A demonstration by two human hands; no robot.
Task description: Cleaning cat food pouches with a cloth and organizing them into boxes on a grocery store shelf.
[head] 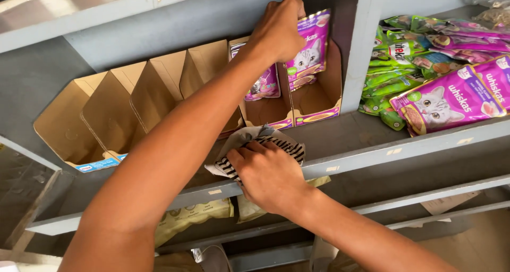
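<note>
So the left hand (276, 30) is reached up into the grey metal shelf (372, 150), fingers closed over the top edge of a purple cat food pouch (311, 49) that stands upright in the rightmost cardboard display box (319, 99). The right hand (268, 173) is lower down, pressed flat and clamped on a black-and-white striped cloth (260, 144) that sits on the front lip of the shelf, just in front of the boxes. Next box over has another purple pouch (264, 83), and the row of boxes further left (122, 112) looks empty. Past the upright divider there's a loose pile of purple and green pouches (435, 75) lying on their sides. What I'd worry about: those boxes are light open cardboard, so if the pouch snags on the box wall, the whole box could tip or slide off the front edge. The cloth is partly hanging over the lip too, so it could drop to the shelf below if the grip eases. And the left forearm crosses right over the empty boxes, so an elbow dip could crush them.
</note>
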